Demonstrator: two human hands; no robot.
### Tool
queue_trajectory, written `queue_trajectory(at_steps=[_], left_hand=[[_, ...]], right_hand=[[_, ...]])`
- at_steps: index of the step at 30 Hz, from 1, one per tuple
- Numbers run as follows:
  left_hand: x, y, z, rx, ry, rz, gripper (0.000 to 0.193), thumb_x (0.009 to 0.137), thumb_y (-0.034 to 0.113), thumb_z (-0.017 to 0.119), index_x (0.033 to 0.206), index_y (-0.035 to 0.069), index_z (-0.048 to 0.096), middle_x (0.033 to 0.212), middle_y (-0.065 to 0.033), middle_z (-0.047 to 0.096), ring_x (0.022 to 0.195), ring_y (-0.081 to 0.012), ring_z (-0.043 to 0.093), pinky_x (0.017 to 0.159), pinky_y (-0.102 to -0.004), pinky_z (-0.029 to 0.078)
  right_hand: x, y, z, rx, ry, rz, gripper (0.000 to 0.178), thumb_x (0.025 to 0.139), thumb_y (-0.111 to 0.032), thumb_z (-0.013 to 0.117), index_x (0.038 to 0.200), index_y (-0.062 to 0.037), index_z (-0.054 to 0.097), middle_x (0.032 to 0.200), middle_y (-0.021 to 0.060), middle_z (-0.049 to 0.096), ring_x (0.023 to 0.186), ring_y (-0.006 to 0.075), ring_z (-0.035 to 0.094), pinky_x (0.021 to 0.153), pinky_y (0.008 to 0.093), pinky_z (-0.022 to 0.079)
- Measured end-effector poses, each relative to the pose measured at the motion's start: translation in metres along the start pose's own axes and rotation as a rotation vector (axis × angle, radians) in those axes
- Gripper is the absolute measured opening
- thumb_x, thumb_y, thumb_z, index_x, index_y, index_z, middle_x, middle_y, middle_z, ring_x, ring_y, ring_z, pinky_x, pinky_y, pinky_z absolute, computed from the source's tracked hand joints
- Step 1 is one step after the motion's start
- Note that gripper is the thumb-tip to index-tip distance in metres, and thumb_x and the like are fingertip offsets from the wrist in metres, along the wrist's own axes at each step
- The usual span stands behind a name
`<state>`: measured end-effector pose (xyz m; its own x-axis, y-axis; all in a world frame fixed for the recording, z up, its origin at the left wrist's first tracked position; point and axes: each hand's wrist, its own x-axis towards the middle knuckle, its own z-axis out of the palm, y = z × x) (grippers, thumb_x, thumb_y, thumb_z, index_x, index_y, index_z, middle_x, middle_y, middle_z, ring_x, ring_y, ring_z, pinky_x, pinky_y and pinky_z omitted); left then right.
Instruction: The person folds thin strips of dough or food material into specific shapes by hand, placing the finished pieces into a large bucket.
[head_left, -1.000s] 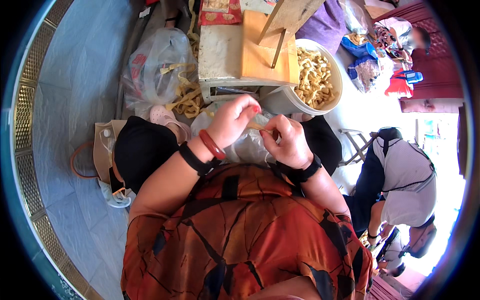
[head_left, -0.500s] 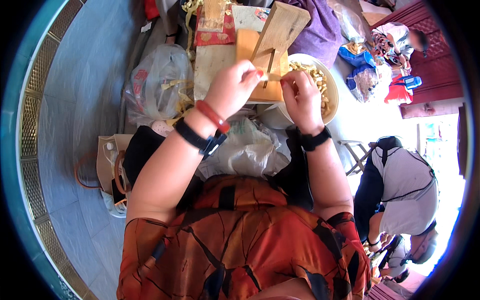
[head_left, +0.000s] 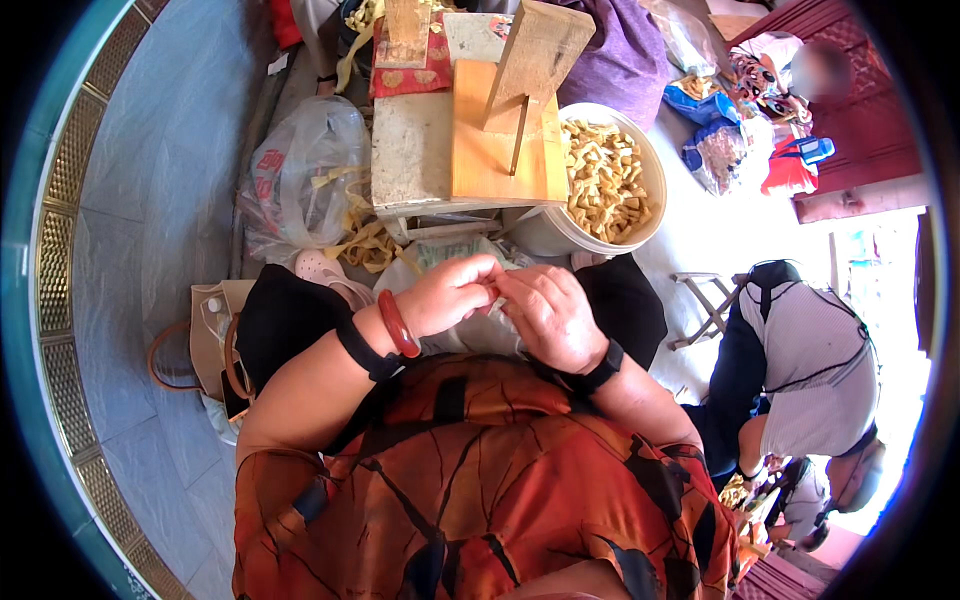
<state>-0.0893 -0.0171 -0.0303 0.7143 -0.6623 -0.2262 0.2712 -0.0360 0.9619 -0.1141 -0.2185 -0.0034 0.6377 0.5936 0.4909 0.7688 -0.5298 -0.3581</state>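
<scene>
My left hand and my right hand meet in front of my lap, fingertips pinched together. Between them only a bit of a small pale strip shows; the fingers cover most of it. Beyond the hands, a wooden board lies on a low worn table. From that board rises an upright wooden block, and a thin rod stands in front of the block. To the right, a white bucket holds many pale yellow knotted pieces.
Left of the table sits a clear plastic bag, with yellow strips beside it. A beige handbag stands on the grey floor. Purple cloth is behind the bucket. At right, a person bends over near a folding stool.
Both hands have come back from the board toward my lap and closed together. The pale strip, earlier stretched between them by the rod, is now mostly hidden in the fingers.
</scene>
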Motion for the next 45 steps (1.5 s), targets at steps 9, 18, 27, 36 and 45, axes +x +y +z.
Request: queue_trajectory(at_steps=[9,18,27,36,45], left_hand=[[-0.003,-0.019,-0.012,0.06,-0.022,0.008,0.013,0.098,0.017,0.049,0.094,0.006,0.054,0.075,0.0027,0.052,0.064,-0.0051,0.046,0.059,-0.0204,0.039],[0.002,0.001,0.007,-0.201,0.044,0.438,0.027,0.098,0.009,0.049,0.122,0.0,0.056,0.107,-0.0068,0.065,0.092,-0.0137,0.061,0.083,-0.0309,0.05],[-0.015,0.047,0.001,-0.33,0.013,0.622,0.029,0.098,0.007,0.048,0.125,0.001,0.057,0.113,-0.0088,0.064,0.097,-0.0142,0.061,0.081,-0.0274,0.049],[0.035,-0.014,0.004,0.426,-0.235,0.24,0.023,0.092,0.021,0.055,0.108,0.005,0.056,0.088,-0.0102,0.061,0.071,-0.0233,0.062,0.067,-0.036,0.051],[0.022,-0.009,0.016,0.649,0.139,0.7,0.02,0.091,0.009,0.056,0.11,0.007,0.05,0.087,-0.0071,0.062,0.069,-0.021,0.062,0.06,-0.0331,0.049]], right_hand=[[-0.005,0.022,-0.007,-0.225,-0.074,-0.005,0.025,0.073,-0.002,0.063,0.098,-0.0049,0.059,0.079,0.0064,0.06,0.07,0.0265,0.059,0.064,0.0378,0.047],[-0.002,-0.024,0.003,0.455,-0.126,0.257,0.038,0.069,0.013,0.06,0.104,-0.0023,0.06,0.086,0.011,0.064,0.076,0.027,0.065,0.073,0.0349,0.052],[0.017,-0.03,-0.026,0.654,-0.078,0.198,0.018,0.081,0.005,0.061,0.094,-0.0069,0.059,0.091,0.0141,0.07,0.077,0.0248,0.069,0.067,0.0316,0.055],[-0.021,-0.005,0.005,0.353,0.021,0.666,0.009,0.086,0.002,0.062,0.093,-0.0014,0.058,0.081,0.0098,0.066,0.068,0.0207,0.064,0.062,0.0279,0.05],[-0.034,0.031,0.024,1.582,0.201,1.101,0.007,0.095,-0.009,0.055,0.098,-0.0034,0.058,0.079,0.0016,0.061,0.063,0.0066,0.053,0.057,0.0192,0.042]])
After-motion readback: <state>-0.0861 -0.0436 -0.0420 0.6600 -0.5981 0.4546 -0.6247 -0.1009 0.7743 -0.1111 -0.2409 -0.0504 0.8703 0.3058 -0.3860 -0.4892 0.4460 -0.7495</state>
